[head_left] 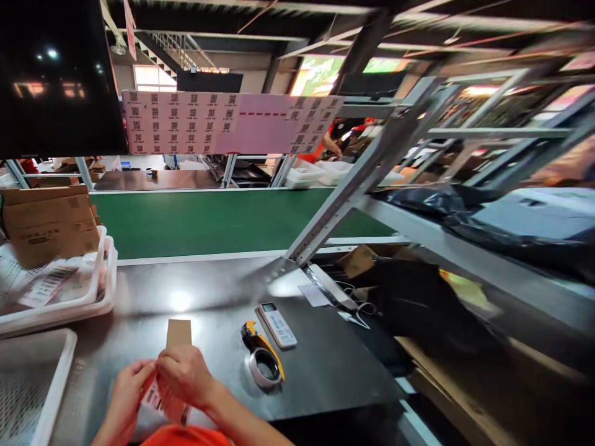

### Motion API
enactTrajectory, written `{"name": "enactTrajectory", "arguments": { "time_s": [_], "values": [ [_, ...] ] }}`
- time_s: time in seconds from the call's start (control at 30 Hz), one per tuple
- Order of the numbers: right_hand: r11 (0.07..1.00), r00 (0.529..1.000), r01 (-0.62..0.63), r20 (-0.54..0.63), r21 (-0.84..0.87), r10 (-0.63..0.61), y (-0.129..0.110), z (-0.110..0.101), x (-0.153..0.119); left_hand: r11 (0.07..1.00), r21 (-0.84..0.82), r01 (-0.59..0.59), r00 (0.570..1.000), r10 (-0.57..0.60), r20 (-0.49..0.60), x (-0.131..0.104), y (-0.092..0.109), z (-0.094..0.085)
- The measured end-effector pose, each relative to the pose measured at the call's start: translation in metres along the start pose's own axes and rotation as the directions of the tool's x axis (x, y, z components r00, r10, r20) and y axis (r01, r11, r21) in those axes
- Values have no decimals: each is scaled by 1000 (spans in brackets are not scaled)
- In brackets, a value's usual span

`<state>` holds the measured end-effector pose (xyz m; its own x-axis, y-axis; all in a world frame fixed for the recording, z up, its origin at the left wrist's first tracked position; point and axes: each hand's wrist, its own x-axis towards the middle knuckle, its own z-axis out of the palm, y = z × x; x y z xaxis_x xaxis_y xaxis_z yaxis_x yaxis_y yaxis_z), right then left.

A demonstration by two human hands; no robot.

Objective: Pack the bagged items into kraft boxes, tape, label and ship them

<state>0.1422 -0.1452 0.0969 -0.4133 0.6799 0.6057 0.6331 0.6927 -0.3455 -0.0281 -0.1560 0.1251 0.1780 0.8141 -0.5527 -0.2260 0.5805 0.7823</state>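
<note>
Labelled packet (155, 397) at the table's (218, 303) near side, top edge pinched by left hand (123, 396) and right hand (188, 373). Card (179, 333) just beyond. Risk: uneven pull could tear packet; loose pinch could drop it.

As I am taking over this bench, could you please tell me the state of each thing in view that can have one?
Left hand, right hand: pinching the packet.
Tape dispenser: lying on the table, roll fitted.
Handheld device: lying flat; on or off unclear.
Screen: dark, with reflections.
Cardboard box: standing in the upper basket.
Green belt: running or stopped, cannot tell.
</note>
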Motion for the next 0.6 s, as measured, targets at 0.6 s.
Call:
{"name": "enactTrajectory", "arguments": {
  "time_s": [0.6],
  "values": [
    [962,968,139,173,234,-182,7,-28,1,965,170,201,963,-227,148,-7,4,-8]
  ]
}}
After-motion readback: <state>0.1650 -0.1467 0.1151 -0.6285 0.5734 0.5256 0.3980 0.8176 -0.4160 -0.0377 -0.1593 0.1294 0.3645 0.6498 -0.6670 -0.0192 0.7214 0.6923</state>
